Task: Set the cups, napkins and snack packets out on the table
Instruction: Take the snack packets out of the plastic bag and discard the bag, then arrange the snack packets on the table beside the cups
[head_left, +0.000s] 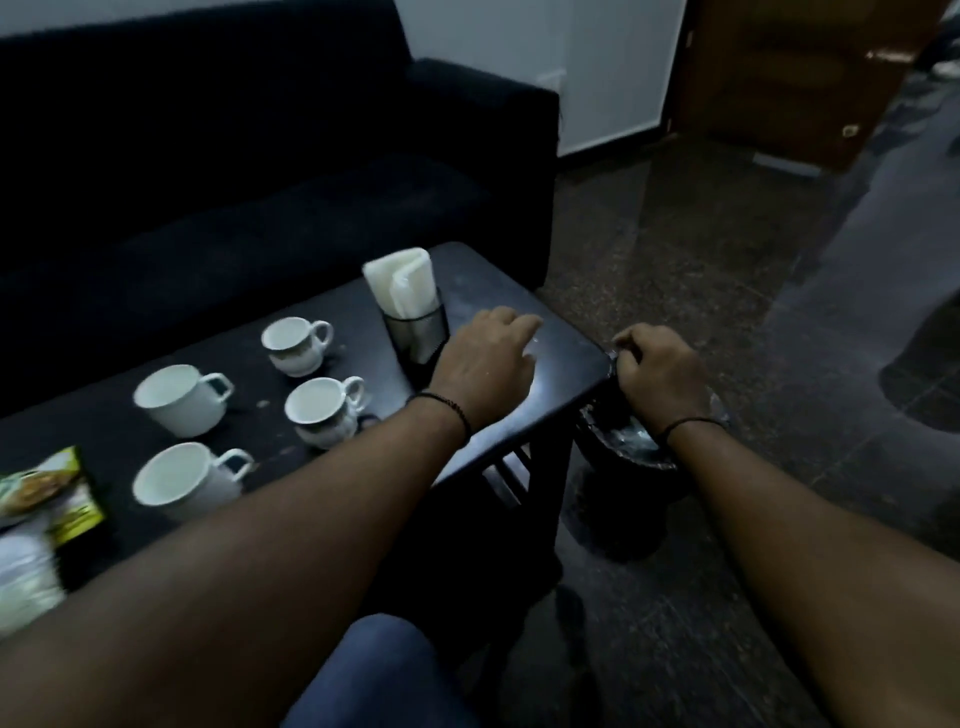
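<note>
**A:** Talk me through it. Where are the hands?

**B:** I'm looking down at the dark table (566, 358). The left hand (485, 364) is out flat over its right end, fingers straight and loosely spread, holding nothing. I can't tell whether the palm touches the top.

**A:** And the right?

**B:** The right hand (657, 371) sits at the table's right corner, fingers curled. It's pinching something small and dark there, but it's too blurred for me to name. Directly below the wrist is a black bin (623, 452) on the floor.

**A:** Cups?

**B:** I count 4 white cups, all upright on the table, left of the left forearm: far cup (296, 343), left cup (179, 397), middle cup (324, 408), near cup (182, 475). They stand apart from each other.

**A:** Napkins?

**B:** White napkins (402, 280) stand in a dark holder (418, 332) at the far side, just left of the left hand.

**A:** Snacks?

**B:** A green and yellow snack packet (49, 493) lies at the near left edge, beside something white and blurred.
</note>
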